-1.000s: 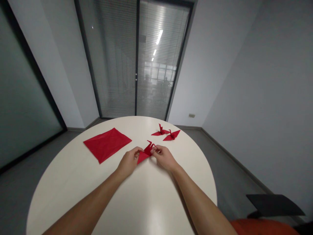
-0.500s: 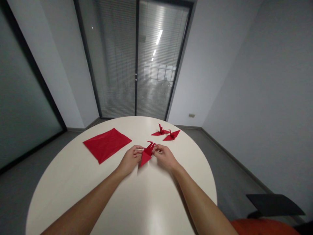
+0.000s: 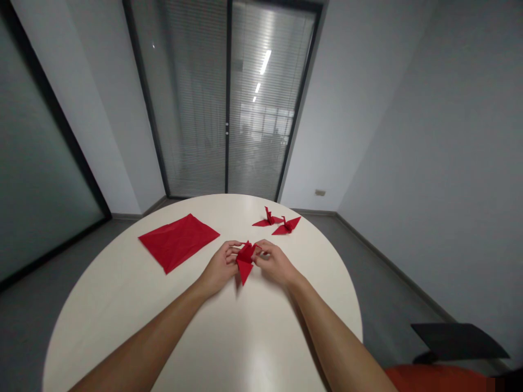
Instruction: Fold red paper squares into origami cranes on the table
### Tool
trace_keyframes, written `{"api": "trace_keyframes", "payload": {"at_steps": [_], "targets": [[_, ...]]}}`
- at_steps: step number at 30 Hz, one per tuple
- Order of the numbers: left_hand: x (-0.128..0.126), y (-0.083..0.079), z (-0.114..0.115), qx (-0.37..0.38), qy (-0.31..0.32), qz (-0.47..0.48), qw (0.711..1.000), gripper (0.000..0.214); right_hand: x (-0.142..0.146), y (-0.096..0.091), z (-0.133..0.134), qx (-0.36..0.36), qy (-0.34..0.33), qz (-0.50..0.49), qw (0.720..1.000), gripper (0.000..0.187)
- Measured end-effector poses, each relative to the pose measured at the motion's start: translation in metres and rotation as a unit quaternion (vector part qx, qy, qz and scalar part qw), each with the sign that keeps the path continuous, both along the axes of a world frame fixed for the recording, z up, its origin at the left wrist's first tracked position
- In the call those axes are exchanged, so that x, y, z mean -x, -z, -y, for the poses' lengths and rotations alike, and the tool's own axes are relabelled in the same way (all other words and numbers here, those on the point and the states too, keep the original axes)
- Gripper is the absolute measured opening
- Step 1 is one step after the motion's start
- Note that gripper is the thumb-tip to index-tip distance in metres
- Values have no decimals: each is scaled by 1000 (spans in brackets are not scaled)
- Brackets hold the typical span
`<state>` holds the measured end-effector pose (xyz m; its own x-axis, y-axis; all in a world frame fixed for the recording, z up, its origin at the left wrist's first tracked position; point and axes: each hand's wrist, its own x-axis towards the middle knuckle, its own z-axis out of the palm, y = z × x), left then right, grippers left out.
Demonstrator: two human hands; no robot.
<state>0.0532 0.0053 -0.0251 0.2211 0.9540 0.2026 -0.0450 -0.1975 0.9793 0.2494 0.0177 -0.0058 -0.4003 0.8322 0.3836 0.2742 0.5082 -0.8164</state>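
Both hands meet over the middle of a round white table (image 3: 122,305). My left hand (image 3: 220,264) and my right hand (image 3: 273,262) pinch a small folded red paper crane (image 3: 245,261) between them, fingers closed on its upper part. One pointed wing of the crane hangs down towards me. Two finished red paper cranes (image 3: 278,223) stand side by side on the table beyond my right hand. A flat stack of red paper sheets (image 3: 178,240) lies to the left of my left hand.
The table's far edge curves just behind the cranes; its right edge drops to grey floor. A black chair part (image 3: 457,340) and an orange seat (image 3: 441,378) sit at the lower right. Glass doors with blinds (image 3: 229,98) stand behind the table.
The held crane has turned: its long wing, which pointed left and down, now points straight down towards me. Both hands have drawn slightly closer together.
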Motion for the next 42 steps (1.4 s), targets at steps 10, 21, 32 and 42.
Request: {"api": "trace_keyframes", "payload": {"at_steps": [10,21,32,42], "targets": [[5,-4,-1,10,-48,-19,999,41,-2,2,2,31,-1,9,999,13],[1,-3,0,54,-56,0,997,35,7,10,1,138,-34,-132,981,43],[5,-3,-1,21,-47,-31,998,27,10,6,5,98,-27,-114,988,43],[4,-3,-1,-11,-34,-46,998,23,6,5,3,41,11,-48,998,28]]}}
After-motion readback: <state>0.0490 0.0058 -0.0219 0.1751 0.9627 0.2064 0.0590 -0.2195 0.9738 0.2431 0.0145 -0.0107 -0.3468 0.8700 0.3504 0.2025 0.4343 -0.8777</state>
